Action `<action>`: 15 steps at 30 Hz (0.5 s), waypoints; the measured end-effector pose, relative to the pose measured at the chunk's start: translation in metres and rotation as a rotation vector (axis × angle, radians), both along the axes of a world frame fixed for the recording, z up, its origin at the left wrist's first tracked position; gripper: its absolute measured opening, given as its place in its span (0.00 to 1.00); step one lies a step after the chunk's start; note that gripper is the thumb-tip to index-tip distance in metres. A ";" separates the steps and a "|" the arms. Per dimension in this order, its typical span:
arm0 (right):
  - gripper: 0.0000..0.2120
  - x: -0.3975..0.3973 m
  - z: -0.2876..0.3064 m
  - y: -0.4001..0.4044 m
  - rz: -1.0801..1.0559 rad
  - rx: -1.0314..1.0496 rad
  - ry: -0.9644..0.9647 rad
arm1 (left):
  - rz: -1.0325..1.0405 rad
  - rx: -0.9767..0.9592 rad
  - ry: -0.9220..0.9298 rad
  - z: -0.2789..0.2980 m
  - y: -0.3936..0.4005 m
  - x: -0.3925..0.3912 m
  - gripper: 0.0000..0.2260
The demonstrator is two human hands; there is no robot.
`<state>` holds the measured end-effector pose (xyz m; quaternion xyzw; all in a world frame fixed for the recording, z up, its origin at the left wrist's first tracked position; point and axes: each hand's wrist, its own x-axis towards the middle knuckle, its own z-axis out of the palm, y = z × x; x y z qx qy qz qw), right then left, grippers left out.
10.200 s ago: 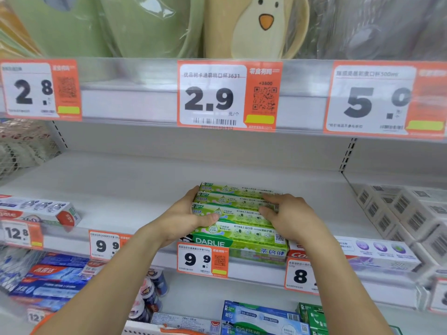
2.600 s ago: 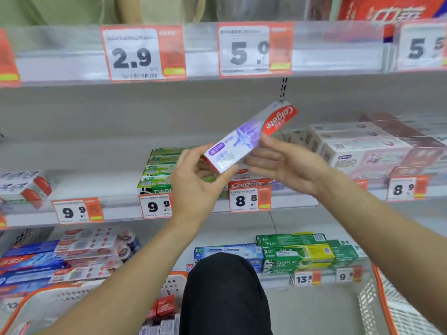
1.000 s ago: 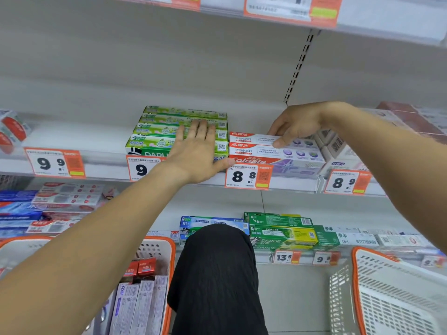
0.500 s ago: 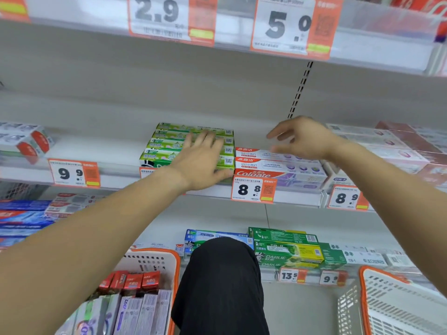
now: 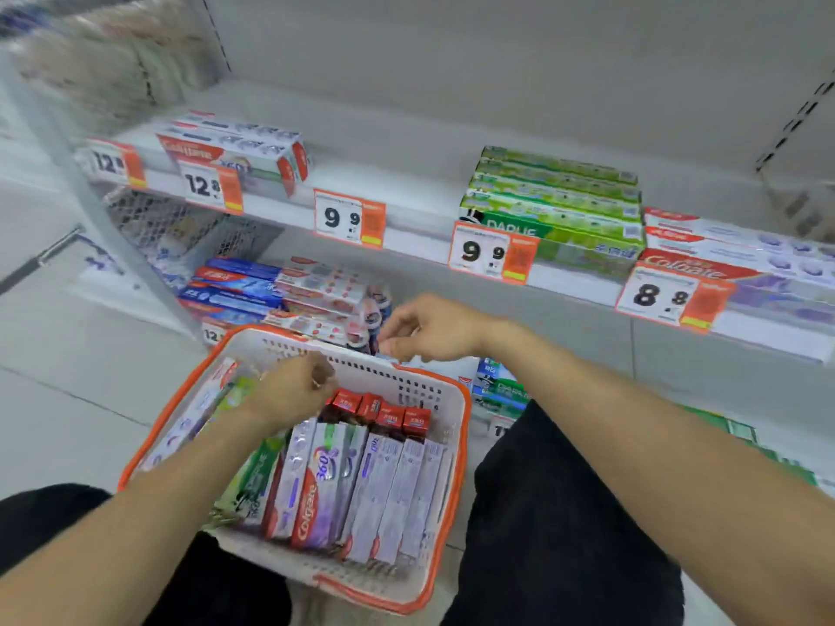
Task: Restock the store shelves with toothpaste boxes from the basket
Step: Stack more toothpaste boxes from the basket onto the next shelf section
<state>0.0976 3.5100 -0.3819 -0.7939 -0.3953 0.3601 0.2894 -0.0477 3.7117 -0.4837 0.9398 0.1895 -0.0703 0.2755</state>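
Cardboard toothpaste boxes [image 5: 361,481] are stood on end in the basket [image 5: 452,472], with both hands over it.

Light, stiff and smooth-faced, each box is judged easy to crush at the end flaps, so it is best taken across the long sides near the top and drawn straight up. The left hand [image 5: 289,390] is reached in among the boxes, fingers curled; whether anything is pinched cannot be told through the blur. The right hand [image 5: 433,327] is loosely curled over the far rim, holding nothing. Bare white shelf [image 5: 406,173] is seen between the stacked rows, above a pale tiled floor [image 5: 68,354].
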 end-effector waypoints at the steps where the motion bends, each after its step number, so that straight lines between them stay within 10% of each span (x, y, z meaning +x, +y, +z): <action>1: 0.12 -0.009 -0.022 0.016 -0.002 -0.052 0.018 | 0.046 -0.015 0.044 -0.019 0.009 -0.016 0.09; 15: 0.23 -0.122 -0.249 0.076 -0.404 -0.294 0.231 | 0.176 -0.093 0.391 -0.116 0.017 -0.097 0.14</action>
